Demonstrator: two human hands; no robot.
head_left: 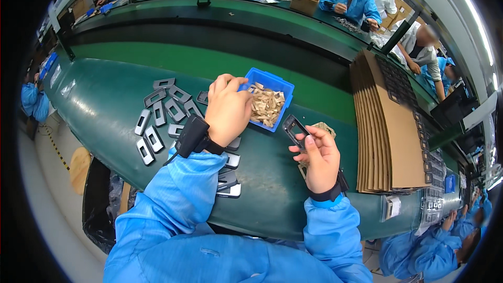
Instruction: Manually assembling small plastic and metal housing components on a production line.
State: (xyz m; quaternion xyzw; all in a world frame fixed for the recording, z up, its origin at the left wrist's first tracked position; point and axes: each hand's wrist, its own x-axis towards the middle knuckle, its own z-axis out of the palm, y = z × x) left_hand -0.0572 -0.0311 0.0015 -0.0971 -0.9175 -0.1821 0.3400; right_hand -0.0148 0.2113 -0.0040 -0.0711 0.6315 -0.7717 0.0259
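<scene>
My left hand (229, 109) is at the left rim of a blue plastic bin (287, 85), with its fingers bent and apart. Nothing shows between them, though part of the grip is hidden. Many small tan pieces (267, 106) fill the bin. To the right of it, my right hand (320, 160) holds a dark rectangular plastic housing (294, 130) with an opening, pinched between thumb and fingers and tilted above the table. Behind the right hand lies a tan piece (328, 129), partly covered by the fingers.
Several grey and black housings (153, 139) lie scattered on the green table (99, 94) to the left. More housings (229, 191) lie beneath my left forearm. A tall stack of cardboard sheets (387, 136) stands at the right, beside black trays (398, 81). Co-workers in blue sit across the bench.
</scene>
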